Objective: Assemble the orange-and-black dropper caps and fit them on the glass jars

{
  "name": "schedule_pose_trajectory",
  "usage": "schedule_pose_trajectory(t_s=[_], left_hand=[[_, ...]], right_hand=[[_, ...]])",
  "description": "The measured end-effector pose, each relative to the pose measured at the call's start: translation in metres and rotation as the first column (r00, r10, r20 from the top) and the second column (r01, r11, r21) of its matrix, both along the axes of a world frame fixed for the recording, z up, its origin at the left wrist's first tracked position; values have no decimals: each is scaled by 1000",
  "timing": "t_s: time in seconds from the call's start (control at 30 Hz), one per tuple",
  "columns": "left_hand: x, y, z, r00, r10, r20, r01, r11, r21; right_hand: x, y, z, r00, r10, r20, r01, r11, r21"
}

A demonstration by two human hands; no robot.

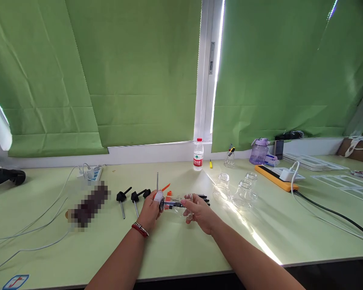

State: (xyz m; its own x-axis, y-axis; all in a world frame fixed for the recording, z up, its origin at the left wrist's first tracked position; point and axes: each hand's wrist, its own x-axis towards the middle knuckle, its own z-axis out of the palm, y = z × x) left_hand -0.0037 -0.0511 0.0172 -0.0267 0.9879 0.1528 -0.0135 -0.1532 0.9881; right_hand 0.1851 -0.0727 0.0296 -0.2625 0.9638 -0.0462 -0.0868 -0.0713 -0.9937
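Both of my hands hold a clear glass jar (179, 212) tilted on its side above the table. My left hand (150, 209) is closed around its left end, where dark and orange parts show. A thin metal rod (157, 182) and an orange stick (166, 187) stick up by my left fingers; how they join is hidden. My right hand (200, 211) grips the jar's other end, thumb on top. Left of my hands stand black angular pieces with short handles and metal rods (121, 196). An orange piece (169, 193) and black bristly pieces (204, 198) lie behind the jar.
Several upturned glass jars (243, 193) stand to the right. Behind are a water bottle (198, 155), a yellow cutter (211, 164), a glass with tools (230, 159) and a purple bottle (259, 152). An orange power strip (275, 177) lies right; cables (45, 225) cross the left side.
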Motion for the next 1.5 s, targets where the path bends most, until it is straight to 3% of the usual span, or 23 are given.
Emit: schedule_pose_trajectory(t_s=[0.07,0.13,0.2,0.23,0.3,0.37,0.43,0.5,0.6,0.63,0.73,0.8,0.83,0.87,0.97,1.0,1.07,1.13,1.2,1.27,1.33,1.4,1.5], left_hand=[[1,-2,5,999,1,39,2,996,-86],[2,-4,11,993,-5,114,22,989,-146],[2,-6,15,986,-11,163,35,990,-140],[2,-7,16,985,-6,173,27,992,-124],[1,-7,15,986,17,165,-3,997,-80],[0,-5,11,991,46,122,-41,999,-36],[-1,-3,7,995,66,72,-66,998,-12],[-3,-1,5,996,66,61,-64,997,-37],[-4,1,4,994,45,103,-37,996,-77],[-4,1,4,993,43,106,-36,997,-68],[-4,0,3,997,39,60,-39,999,0],[-4,0,2,999,25,21,-26,999,20],[-4,0,2,1000,18,9,-19,1000,15],[-4,0,2,1000,16,3,-16,1000,2],[-4,0,3,999,26,19,-25,999,-43],[-4,0,3,999,33,23,-32,999,-39],[-2,-1,3,1000,29,10,-29,1000,11],[-2,-2,3,1000,9,-16,-8,997,73],[-2,-3,3,1000,-10,-22,12,995,100],[-3,-2,3,1000,-15,-13,16,997,79],[-4,-2,4,1000,-9,-11,10,999,33],[-3,-1,4,1000,9,-13,-9,1000,-23],[-1,1,6,999,47,7,-46,993,-107]], right_hand=[[3,-9,7,979,-76,191,5,939,344],[6,-16,13,928,-146,342,-128,739,661],[8,-19,15,891,-177,418,-252,573,780],[8,-19,15,890,-178,420,-257,565,784],[7,-14,10,922,-144,360,-160,704,692],[6,-9,5,960,-54,276,-71,903,424],[7,-6,2,968,42,248,-96,973,209],[10,-7,3,947,47,316,-150,940,308],[17,-9,8,914,-54,402,-225,756,614],[18,-9,9,917,-44,396,-231,751,618],[17,-3,6,946,117,301,-218,920,326],[16,-2,5,939,197,281,-249,954,164],[17,-2,5,928,190,321,-262,945,198],[18,-4,6,913,142,383,-273,910,311],[22,-9,13,866,-46,498,-341,675,655],[23,-9,15,874,-51,484,-332,665,669],[23,-5,16,920,37,391,-260,802,537],[21,2,15,951,165,262,-229,944,237],[18,7,12,941,253,224,-267,963,31],[17,7,12,915,209,346,-264,957,122],[17,3,13,852,11,523,-280,855,438],[18,0,13,765,-217,606,-382,605,699],[21,-1,9,703,-346,621,-532,323,783]])
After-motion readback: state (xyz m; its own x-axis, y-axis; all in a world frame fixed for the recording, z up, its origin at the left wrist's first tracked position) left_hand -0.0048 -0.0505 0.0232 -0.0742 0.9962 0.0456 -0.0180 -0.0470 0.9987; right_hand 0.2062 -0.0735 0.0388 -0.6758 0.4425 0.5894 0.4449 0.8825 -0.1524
